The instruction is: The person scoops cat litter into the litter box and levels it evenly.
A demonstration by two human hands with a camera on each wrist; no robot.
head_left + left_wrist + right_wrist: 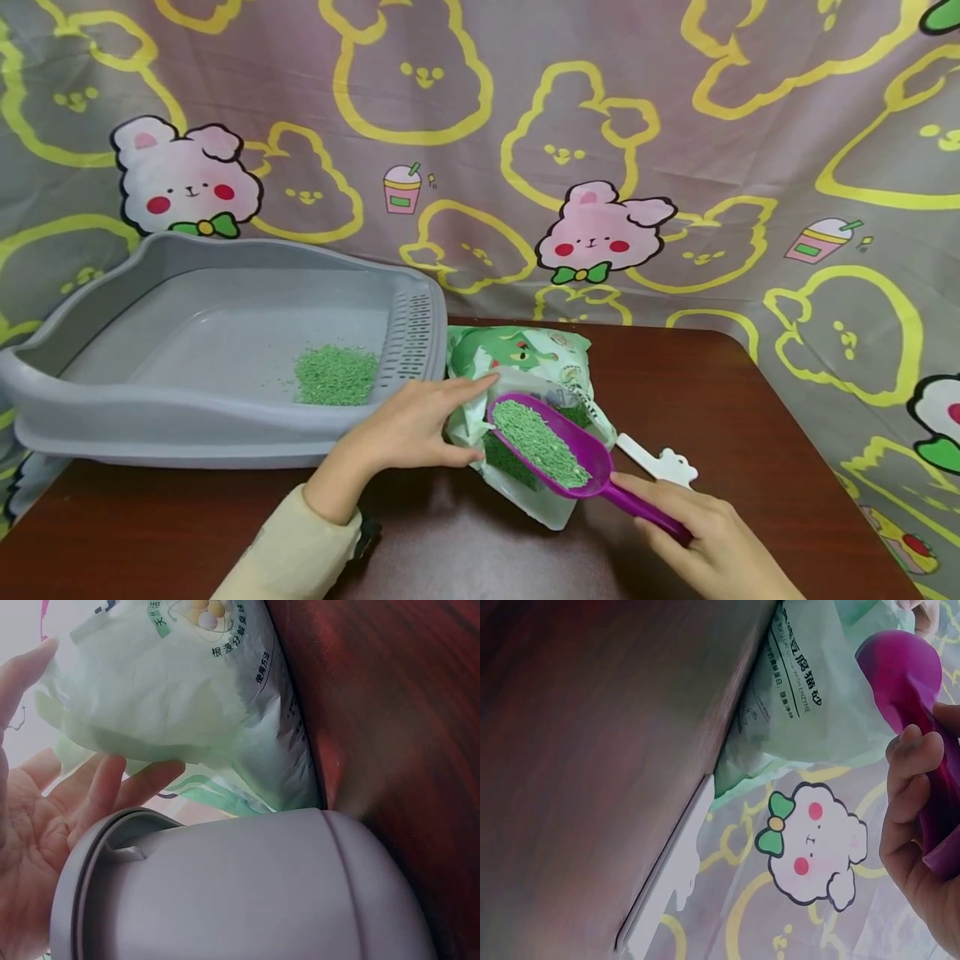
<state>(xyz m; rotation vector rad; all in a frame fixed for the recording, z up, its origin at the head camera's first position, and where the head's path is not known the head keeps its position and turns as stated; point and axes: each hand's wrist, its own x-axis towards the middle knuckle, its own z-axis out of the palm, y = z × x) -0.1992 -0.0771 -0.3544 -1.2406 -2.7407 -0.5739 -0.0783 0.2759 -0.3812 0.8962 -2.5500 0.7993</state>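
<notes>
A purple scoop [547,446], heaped with green litter pellets, hangs tilted over the mouth of a green and white litter bag [525,354] lying on the dark wooden table [750,400]. My right hand [675,517] grips the scoop's handle; the right wrist view shows its fingers [915,772] curled round the purple scoop [907,675]. My left hand [420,429] holds the bag's open edge between thumb and outstretched fingers. In the left wrist view the left hand [37,832] lies against the bag [187,690]. A grey litter tray [187,417] to the left holds a small pile of green pellets [335,375].
A flat white bunny-shaped piece [660,462] lies on the table just right of the bag. The tray's rounded corner [240,892] sits close beside the bag. A bunny-print cloth [600,167] hangs behind and drapes past the table's right edge.
</notes>
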